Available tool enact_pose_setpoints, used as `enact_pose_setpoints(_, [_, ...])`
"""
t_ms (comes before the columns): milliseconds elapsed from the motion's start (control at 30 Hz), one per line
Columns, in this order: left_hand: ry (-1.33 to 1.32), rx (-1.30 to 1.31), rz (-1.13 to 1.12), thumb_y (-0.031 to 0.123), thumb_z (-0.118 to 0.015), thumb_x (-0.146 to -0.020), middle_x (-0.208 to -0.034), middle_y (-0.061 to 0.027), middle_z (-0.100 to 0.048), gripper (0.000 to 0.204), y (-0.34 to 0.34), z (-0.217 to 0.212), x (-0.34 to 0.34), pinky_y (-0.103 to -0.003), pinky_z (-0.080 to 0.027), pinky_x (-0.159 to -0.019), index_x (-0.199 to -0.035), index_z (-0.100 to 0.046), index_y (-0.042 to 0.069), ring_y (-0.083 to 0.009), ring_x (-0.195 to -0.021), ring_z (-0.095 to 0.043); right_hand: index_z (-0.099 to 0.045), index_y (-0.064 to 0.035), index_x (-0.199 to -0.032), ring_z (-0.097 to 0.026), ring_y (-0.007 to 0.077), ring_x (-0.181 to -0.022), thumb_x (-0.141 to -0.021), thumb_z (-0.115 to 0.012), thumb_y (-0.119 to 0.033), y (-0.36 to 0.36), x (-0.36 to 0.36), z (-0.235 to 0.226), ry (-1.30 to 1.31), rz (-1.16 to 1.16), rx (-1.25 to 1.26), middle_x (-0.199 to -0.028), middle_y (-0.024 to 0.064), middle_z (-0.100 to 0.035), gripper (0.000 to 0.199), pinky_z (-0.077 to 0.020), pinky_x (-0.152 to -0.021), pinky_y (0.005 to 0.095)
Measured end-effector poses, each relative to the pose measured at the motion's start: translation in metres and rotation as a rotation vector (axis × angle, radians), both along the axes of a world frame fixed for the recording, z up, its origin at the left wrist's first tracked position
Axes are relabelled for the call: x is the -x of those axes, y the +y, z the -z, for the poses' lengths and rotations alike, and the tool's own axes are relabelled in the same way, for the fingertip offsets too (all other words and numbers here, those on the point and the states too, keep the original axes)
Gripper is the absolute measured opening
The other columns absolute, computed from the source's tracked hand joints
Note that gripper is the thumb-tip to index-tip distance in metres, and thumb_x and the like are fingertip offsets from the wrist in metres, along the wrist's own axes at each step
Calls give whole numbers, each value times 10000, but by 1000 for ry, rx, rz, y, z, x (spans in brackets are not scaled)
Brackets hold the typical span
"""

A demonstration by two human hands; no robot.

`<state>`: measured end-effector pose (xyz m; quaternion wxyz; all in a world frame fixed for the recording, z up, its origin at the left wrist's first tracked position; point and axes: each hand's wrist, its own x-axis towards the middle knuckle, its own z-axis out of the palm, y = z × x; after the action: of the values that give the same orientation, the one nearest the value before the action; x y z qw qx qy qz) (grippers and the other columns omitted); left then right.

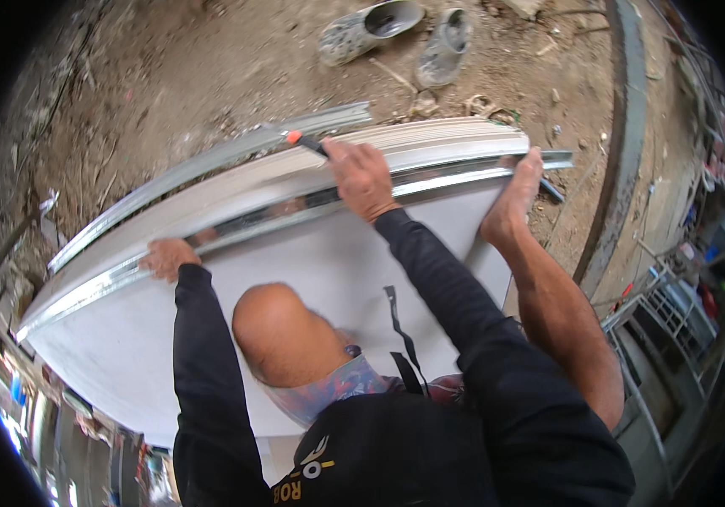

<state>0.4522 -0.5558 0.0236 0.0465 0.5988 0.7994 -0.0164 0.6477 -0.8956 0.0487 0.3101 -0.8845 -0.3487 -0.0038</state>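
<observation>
A long shiny metal channel (274,221) lies across the top sheet of a stack of white boards (328,262), close to their far edge. My left hand (171,258) grips the channel toward its left part, fingers over the metal. Above the channel, my right hand (362,177) is closed around a utility knife (307,144) with a black and orange body. Its tip points left, beyond the channel, over the far edge of the stack. My bare foot (518,190) rests against the channel's right end, and my bent knee (274,325) is on the top board.
Another metal channel (210,160) lies along the far side of the stack on bare dirt. A pair of dirty clogs (362,35) sits beyond it. To the right run a grey beam (628,110) and a metal frame (675,308). A dark strap (402,325) hangs over the board.
</observation>
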Motion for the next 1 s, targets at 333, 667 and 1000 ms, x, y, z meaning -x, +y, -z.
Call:
enact_pose_setpoints(333, [81,-1,35,333,-274,-1013,-1607,-116,-273,569,-6,-20,6,-581,-306,-1126,-1476,-381,20,-378,-1468,-264,-563,-138,-1325,-643,234,-639,-884,-650,-137,-81,-141,-110,180,-786,367,-950,32,-647,450,-534,-544,344])
enact_pose_setpoints(667, [6,-3,-3,335,-275,-1010,-1600,-113,-285,561,-12,-29,-7,-581,-322,-1116,-1461,-405,27,-409,-1459,-261,-574,-113,-1306,-642,248,-731,-858,-643,-87,-83,-114,-103,246,-746,446,-941,54,-623,454,-544,-614,361])
enact_pose_setpoints(1000, [300,31,271,292,-285,-1005,-1572,-169,-310,523,27,18,55,-548,-322,-1134,-1388,-475,-8,-385,-1436,-312,-561,-118,-1310,-639,257,-698,-852,-651,-78,-87,-118,-103,314,-747,376,-934,49,-620,468,-535,-592,377])
